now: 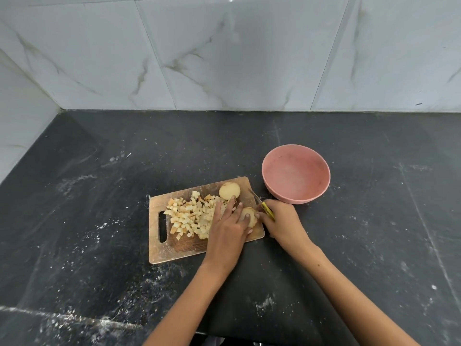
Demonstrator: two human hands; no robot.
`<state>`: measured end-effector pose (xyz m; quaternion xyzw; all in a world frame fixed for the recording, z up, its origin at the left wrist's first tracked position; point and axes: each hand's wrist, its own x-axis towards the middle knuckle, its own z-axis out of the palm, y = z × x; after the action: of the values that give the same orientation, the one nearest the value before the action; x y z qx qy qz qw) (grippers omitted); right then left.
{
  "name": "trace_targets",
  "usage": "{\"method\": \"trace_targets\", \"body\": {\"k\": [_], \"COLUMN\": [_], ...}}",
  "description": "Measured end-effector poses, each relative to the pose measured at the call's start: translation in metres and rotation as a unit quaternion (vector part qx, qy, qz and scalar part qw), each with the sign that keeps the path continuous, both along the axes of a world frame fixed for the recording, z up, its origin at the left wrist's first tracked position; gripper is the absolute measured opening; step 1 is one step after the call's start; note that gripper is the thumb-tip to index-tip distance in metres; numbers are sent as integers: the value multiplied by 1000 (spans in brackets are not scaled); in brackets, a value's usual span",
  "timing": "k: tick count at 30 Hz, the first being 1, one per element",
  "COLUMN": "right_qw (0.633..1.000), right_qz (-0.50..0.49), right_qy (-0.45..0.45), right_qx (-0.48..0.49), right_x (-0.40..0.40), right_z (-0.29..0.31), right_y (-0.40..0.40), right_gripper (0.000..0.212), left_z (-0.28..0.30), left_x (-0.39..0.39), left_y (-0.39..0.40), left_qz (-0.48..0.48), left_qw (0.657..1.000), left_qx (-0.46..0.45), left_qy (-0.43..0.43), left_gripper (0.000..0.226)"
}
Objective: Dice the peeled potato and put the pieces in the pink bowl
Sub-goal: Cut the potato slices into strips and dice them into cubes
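A wooden cutting board (174,250) lies on the dark counter. A heap of diced potato (189,216) covers its left and middle part. One round potato slice (229,190) rests at the board's far edge. My left hand (229,228) lies flat on the board, straight fingers pressing a second potato piece (250,218) near the right edge. My right hand (279,221) grips a yellow-handled knife (267,210), blade pointing away towards the bowl. The pink bowl (296,174) stands just right of the board and holds nothing.
The black stone counter (99,196) is dusted with white specks. Marble-tiled walls (224,53) close off the back and the left side. The counter's front edge runs below my forearms.
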<state>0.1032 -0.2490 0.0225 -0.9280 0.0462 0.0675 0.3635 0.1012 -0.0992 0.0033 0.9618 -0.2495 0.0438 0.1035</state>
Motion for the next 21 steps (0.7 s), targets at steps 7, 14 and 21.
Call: {"method": "trace_targets", "body": {"k": [7, 14, 21], "right_qw": [994, 984, 966], "right_qz": [-69, -43, -59], "right_qy": [88, 145, 184], "right_qx": [5, -94, -170], "right_x": [-34, -39, -35], "right_z": [10, 8, 1], "right_y": [15, 37, 50], "right_gripper": [31, 22, 11], "left_z": [4, 3, -2], "left_x": [-1, -2, -3], "left_y": [3, -2, -2], "left_qz": [41, 93, 91], "left_qw": [997, 988, 984], "left_qx": [-61, -118, -156], "left_qy": [35, 30, -8], "left_gripper": [18, 13, 7]}}
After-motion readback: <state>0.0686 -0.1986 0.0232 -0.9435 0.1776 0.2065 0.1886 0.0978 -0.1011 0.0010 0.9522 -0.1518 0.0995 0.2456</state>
